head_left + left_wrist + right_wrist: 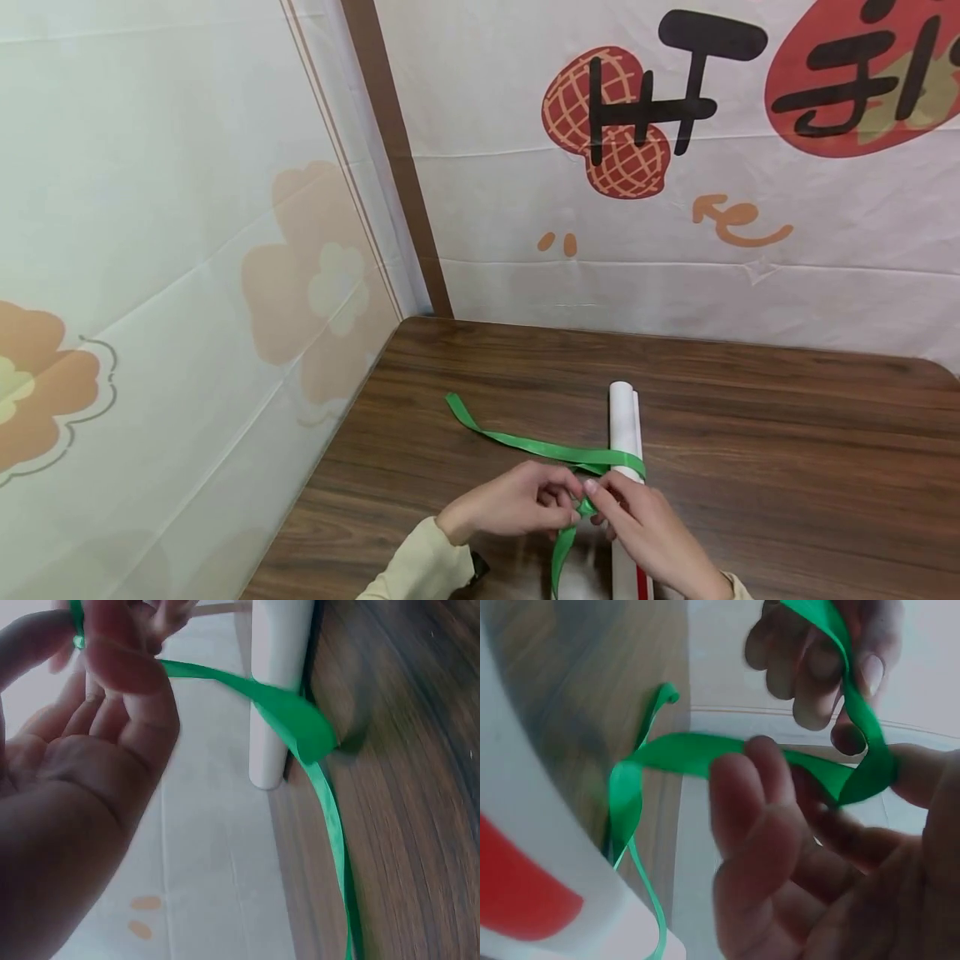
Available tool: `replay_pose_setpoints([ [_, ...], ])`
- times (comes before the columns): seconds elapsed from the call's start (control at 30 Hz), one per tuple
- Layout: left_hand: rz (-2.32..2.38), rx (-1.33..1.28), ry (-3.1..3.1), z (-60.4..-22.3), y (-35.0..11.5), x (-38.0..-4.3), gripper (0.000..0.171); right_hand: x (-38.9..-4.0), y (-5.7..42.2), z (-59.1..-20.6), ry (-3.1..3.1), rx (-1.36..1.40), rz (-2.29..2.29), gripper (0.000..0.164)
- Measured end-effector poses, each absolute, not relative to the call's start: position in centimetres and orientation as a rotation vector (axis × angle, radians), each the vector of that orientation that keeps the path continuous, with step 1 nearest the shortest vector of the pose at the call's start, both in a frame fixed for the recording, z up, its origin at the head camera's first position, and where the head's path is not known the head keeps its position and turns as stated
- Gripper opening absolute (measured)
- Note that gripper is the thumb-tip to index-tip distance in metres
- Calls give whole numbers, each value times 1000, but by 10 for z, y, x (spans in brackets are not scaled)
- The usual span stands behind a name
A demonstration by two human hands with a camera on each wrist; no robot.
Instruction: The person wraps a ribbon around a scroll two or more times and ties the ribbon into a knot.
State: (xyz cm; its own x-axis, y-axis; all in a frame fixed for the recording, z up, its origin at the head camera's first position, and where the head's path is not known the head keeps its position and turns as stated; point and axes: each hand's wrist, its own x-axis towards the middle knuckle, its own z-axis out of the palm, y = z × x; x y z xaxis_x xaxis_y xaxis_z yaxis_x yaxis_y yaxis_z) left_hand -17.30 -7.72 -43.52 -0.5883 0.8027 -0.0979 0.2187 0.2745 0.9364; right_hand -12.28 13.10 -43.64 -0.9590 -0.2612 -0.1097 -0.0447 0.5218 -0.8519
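Observation:
A white paper roll (621, 417) lies lengthwise on the table, with a green ribbon (517, 443) passing around it. One ribbon end stretches to the left over the tabletop; the other hangs down below the hands. Just left of the roll, my left hand (517, 500) pinches the ribbon between thumb and fingers. My right hand (648, 521), partly over the roll, pinches the same stretch of ribbon close by. In the right wrist view, the ribbon (697, 754) runs from the roll to a fold at the right thumb, then up to the left fingers. Red marking (517, 885) shows on the roll.
The brown wooden table (787, 442) meets a printed white cloth (480, 208) at the back and another cloth (150, 167) along the left. A small black object (478, 568) shows beside the left sleeve.

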Motion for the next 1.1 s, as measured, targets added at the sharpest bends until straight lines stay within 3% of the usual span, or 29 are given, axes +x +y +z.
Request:
replay_pose_setpoints([
  [0.27,1210,995,2035,-434,-72,-170,21,-120,138,-429,2631,-169,-1561,13],
  [0.57,1051,989,2456,-442,-81,-186,15,-119,150,-422,2680,-91,-1550,14],
  [0.77,740,890,2821,-454,-92,-195,20,-116,162,-415,2756,-135,-1519,14],
  [1.1,433,966,2993,-471,-104,-201,34,-114,191,-407,2807,-178,-1531,17],
])
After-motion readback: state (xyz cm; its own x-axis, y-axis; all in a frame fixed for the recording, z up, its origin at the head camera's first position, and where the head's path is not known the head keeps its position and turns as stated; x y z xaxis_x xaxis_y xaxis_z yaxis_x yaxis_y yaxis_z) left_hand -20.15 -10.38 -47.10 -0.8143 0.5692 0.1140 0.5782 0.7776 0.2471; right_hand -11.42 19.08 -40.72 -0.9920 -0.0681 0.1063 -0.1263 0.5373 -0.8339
